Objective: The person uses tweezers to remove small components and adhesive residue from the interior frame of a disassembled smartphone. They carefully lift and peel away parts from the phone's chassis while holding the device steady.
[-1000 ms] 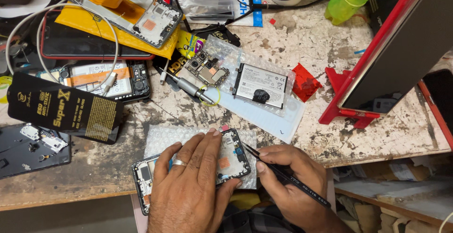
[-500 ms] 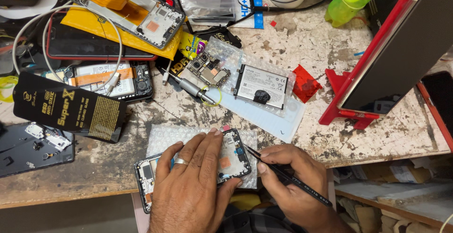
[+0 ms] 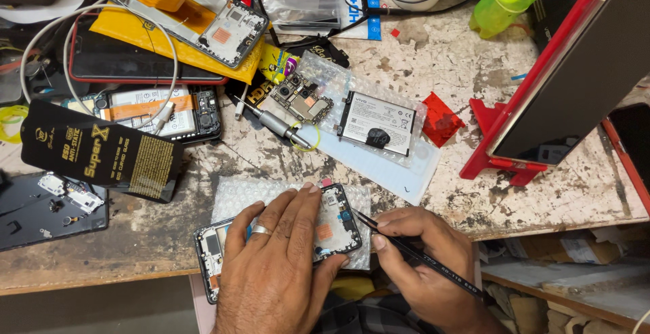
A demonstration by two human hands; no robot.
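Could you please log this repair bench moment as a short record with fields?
left hand: flat on the opened phone, ring on one finger
right hand: grips black tweezers, tips at the phone's right edge
under phone: bubble wrap sheet
behind it: battery, circuit board, screwdriver
right side: red stand holding a dark-screened device
surface: worn wooden bench
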